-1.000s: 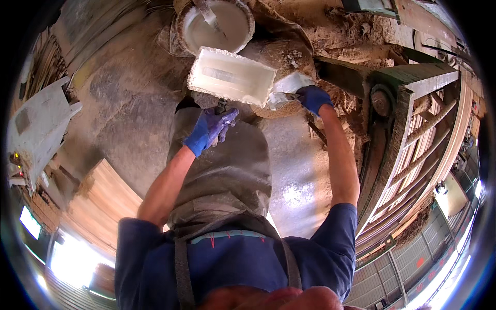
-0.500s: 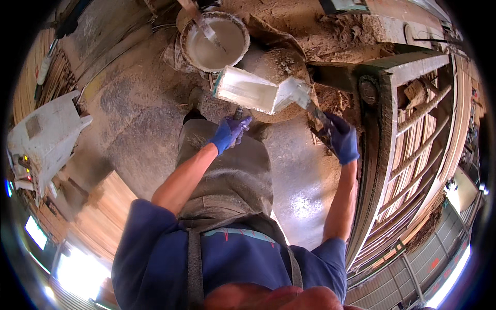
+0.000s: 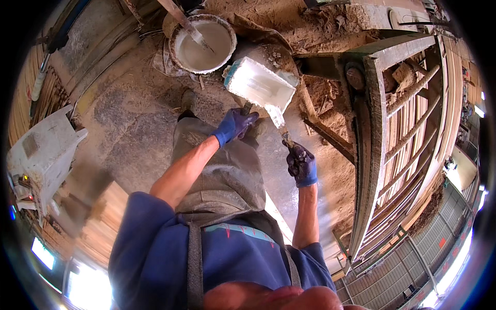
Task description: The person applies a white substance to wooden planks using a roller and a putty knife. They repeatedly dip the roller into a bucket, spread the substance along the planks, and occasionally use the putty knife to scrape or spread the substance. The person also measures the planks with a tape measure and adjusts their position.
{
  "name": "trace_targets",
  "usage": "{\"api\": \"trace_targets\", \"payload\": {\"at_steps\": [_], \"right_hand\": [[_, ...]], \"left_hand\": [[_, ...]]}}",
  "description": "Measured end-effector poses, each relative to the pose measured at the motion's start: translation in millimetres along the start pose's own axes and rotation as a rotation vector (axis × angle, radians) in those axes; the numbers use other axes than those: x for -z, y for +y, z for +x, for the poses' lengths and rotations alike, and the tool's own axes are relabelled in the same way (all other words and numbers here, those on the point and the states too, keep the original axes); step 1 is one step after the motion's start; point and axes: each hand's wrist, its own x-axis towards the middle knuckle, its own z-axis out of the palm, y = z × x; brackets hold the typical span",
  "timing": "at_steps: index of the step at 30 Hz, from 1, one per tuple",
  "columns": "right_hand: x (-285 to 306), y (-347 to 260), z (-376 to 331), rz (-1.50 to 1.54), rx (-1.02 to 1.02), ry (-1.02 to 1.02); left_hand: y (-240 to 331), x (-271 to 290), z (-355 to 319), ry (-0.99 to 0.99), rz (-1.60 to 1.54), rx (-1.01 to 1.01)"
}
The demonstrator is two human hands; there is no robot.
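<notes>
I see a rough workshop or building yard: dusty concrete floor [image 3: 129,139], a bucket [image 3: 202,44] of white mix, stacked timber [image 3: 408,129], a metal frame [image 3: 369,155], rubble heaps [image 3: 289,20].

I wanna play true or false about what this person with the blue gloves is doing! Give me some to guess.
1. The left hand holds a white board by a handle underneath. True.
2. The right hand is bare. False: it wears a blue glove.
3. The right hand holds a trowel whose blade touches the board. True.
4. The bucket is red and full of water. False: it is white and holds pale paste.
5. A stick stands in the bucket. True.
</notes>
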Motion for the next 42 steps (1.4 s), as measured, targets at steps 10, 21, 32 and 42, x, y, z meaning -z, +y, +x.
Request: {"api": "trace_targets", "payload": {"at_steps": [10, 21, 32, 42], "right_hand": [[46, -43, 48, -0.548, 0.112, 0.211], [-13, -37, 221, -1.973, 0.323, -0.275], [0, -78, 265, -1.965, 0.335, -0.235], [23, -101, 201, -1.734, 0.339, 0.094]], "left_hand": [[62, 45, -9, 0.123, -0.126, -0.007], [49, 72, -38, 0.203, -0.225, -0.091], [22, 57, -48, 0.224, -0.275, 0.084], [12, 54, -45, 0.179, -0.229, 0.084]]}}
